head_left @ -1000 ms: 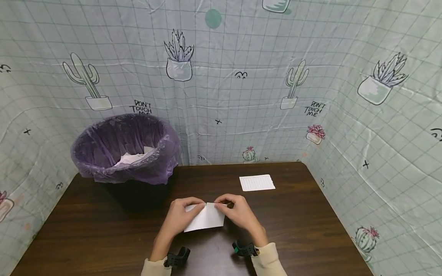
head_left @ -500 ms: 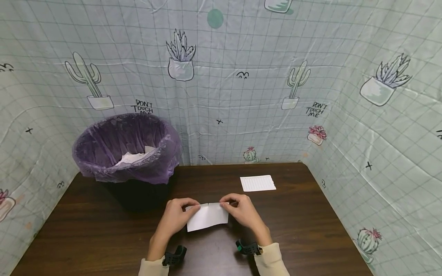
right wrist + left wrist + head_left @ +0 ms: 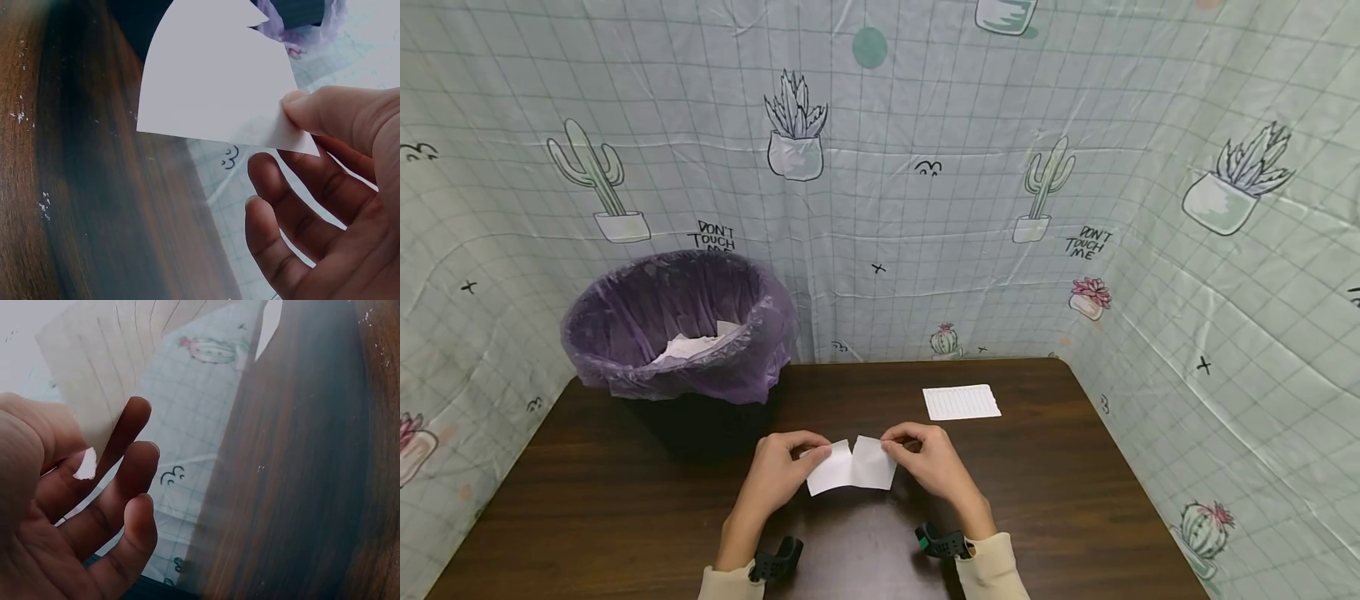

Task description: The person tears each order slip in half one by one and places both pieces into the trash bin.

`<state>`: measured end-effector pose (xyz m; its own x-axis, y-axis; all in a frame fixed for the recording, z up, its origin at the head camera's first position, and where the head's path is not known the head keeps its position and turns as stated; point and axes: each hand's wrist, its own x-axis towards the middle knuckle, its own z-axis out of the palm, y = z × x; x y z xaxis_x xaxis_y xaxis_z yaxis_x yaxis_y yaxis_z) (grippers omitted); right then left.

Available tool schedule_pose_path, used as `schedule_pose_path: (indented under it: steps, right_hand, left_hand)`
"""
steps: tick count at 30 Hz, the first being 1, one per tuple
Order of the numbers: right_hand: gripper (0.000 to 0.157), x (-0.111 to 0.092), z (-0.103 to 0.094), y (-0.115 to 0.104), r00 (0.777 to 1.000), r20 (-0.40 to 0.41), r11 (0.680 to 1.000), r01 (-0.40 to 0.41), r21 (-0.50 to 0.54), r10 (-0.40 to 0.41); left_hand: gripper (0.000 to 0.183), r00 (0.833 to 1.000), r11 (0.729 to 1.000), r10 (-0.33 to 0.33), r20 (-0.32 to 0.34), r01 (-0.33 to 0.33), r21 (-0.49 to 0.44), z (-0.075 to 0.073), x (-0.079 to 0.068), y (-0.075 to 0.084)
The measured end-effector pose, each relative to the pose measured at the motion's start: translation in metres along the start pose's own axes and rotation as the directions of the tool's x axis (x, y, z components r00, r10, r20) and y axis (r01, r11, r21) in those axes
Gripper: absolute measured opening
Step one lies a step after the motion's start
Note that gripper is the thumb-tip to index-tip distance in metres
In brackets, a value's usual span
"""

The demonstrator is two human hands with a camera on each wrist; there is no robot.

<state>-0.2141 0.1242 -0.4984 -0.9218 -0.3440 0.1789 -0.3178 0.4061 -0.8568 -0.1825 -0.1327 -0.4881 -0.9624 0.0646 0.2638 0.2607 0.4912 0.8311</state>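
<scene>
Between both hands is a piece of white paper [image 3: 871, 463], with a V-shaped tear running down from the middle of its top edge. Below the tear the two halves are still joined. The left hand [image 3: 784, 468] pinches the paper's upper left corner between thumb and fingers. At the upper right corner, the right hand [image 3: 927, 458] pinches it the same way. Ruled lines show on one face of the paper [image 3: 119, 356] in the left wrist view; the face of the paper [image 3: 212, 81] in the right wrist view is plain white.
A black bin with a purple liner [image 3: 767, 333] stands at the back left, white paper scraps [image 3: 688, 346] inside. A ruled paper piece [image 3: 961, 402] lies at the back right of the dark wooden table [image 3: 1075, 508]. A patterned cloth [image 3: 880, 208] hangs behind.
The small slit in the paper's top edge has widened into a V-shaped tear. The hands have moved slightly apart, each keeping its pinch.
</scene>
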Motion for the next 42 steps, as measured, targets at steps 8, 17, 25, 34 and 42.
schedule_pose_path:
  steps: [8, 17, 25, 34, 42]
  right_hand:
    - [0.008, -0.0008, -0.0005, 0.0006, 1.000, -0.002, 1.000, 0.012, 0.013, -0.012]
    - [0.006, -0.0005, -0.0044, 0.0009, 1.000, -0.020, 1.000, 0.018, -0.018, -0.019]
    - [0.005, 0.0002, -0.0061, 0.0003, 0.999, -0.033, 1.000, 0.018, -0.014, -0.018]
    - [0.005, -0.0009, -0.0080, -0.0005, 0.999, -0.033, 1.000, 0.006, -0.016, -0.006]
    - [0.005, -0.0010, -0.0085, -0.0007, 1.000, -0.031, 1.000, 0.003, -0.014, -0.003]
  left_hand:
    - [0.007, 0.999, 0.999, -0.043, 0.009, 0.043, -0.009, 0.0000, 0.0001, 0.0004]
    - [0.008, 0.999, 0.999, -0.051, 0.009, 0.051, 0.007, -0.0016, 0.0011, -0.0026]
    - [0.008, 0.998, 0.998, -0.059, 0.002, 0.059, 0.017, -0.0035, 0.0009, -0.0020]
    - [0.010, 0.997, 0.997, -0.074, -0.001, 0.074, 0.021, -0.0044, -0.0001, -0.0013]
    - [0.009, 0.997, 0.997, -0.082, 0.000, 0.082, 0.009, -0.0053, -0.0003, -0.0007]
